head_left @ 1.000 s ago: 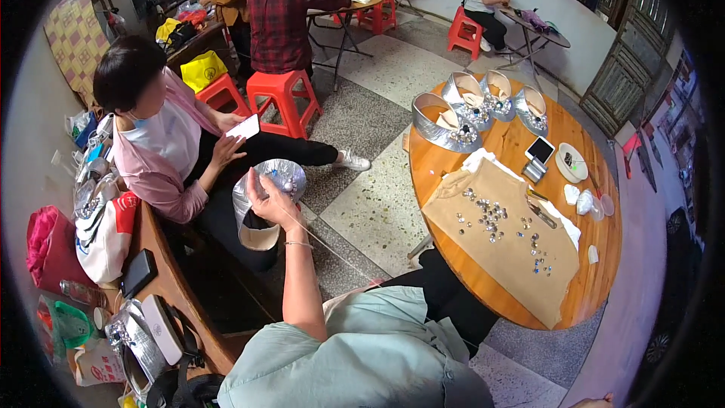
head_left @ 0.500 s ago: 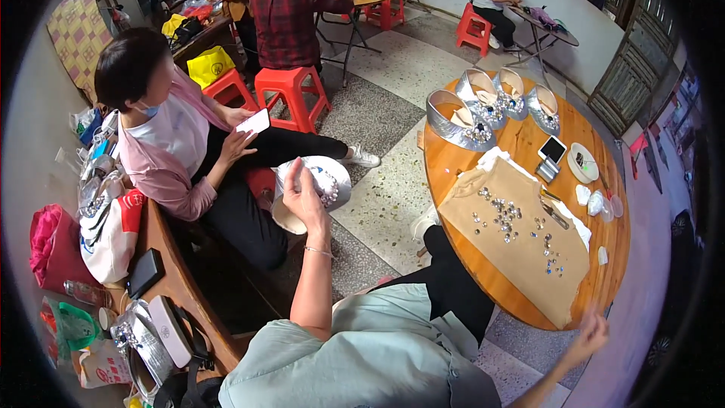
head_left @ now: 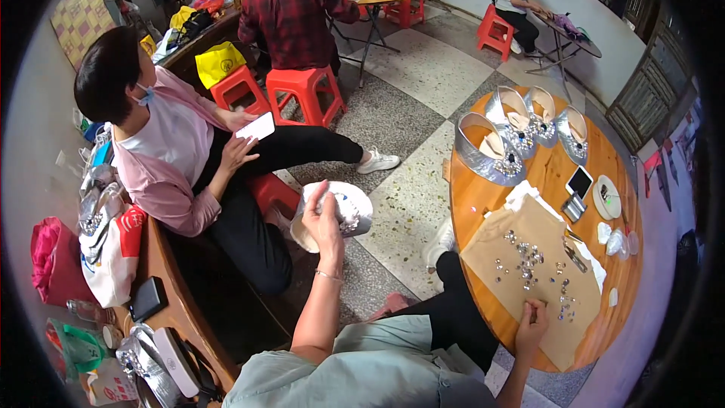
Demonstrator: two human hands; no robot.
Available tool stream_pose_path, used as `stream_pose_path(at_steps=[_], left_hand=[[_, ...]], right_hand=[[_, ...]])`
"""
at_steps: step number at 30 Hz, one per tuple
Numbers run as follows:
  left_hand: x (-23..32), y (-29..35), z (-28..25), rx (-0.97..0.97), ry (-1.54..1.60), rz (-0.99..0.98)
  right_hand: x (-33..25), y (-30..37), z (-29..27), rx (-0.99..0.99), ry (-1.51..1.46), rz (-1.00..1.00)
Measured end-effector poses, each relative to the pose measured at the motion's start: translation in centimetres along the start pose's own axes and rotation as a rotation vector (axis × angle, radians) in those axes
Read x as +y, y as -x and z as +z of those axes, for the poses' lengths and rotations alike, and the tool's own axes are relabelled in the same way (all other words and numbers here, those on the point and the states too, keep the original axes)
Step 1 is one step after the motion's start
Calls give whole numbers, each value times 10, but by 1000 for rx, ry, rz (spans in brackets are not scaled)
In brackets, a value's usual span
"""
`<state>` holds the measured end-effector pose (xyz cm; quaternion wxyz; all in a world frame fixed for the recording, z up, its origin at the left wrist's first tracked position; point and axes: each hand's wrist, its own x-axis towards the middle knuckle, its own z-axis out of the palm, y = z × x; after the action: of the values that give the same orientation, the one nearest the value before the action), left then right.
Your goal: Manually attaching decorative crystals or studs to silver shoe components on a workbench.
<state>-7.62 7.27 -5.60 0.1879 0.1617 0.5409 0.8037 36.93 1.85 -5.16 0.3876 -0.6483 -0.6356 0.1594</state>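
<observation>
now, your left hand [head_left: 326,215]: fingers closed on a silver shoe [head_left: 336,215]
your right hand [head_left: 533,323]: pinching a gem on the tan cloth [head_left: 498,264]

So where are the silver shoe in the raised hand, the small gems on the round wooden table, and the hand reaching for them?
silver shoe [head_left: 349,210], head view, its upper
small gems [head_left: 529,258], head view, cluster's middle
right hand [head_left: 533,323], head view, its back
</observation>
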Motion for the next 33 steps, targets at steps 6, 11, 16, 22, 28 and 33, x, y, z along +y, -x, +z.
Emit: stream_pose_path(at_steps=[6, 11, 16, 22, 28, 33], left_hand=[[46, -63, 67, -235, -27, 127], [98, -123, 106, -250, -40, 368], [146, -196, 138, -168, -35, 515], [182, -247, 174, -205, 16, 447], [166, -221, 200, -309, 88, 165], [166, -217, 198, -330, 70, 22]], right_hand=[[-13, 0, -6, 8, 5, 49], [-8, 1, -7, 34, 39, 0], [1, 4, -4, 9, -68, 37], [-2, 2, -7, 61, -184, 33], [9, 4, -10, 125, -150, -73], [9, 7, -14, 23, -136, -32]])
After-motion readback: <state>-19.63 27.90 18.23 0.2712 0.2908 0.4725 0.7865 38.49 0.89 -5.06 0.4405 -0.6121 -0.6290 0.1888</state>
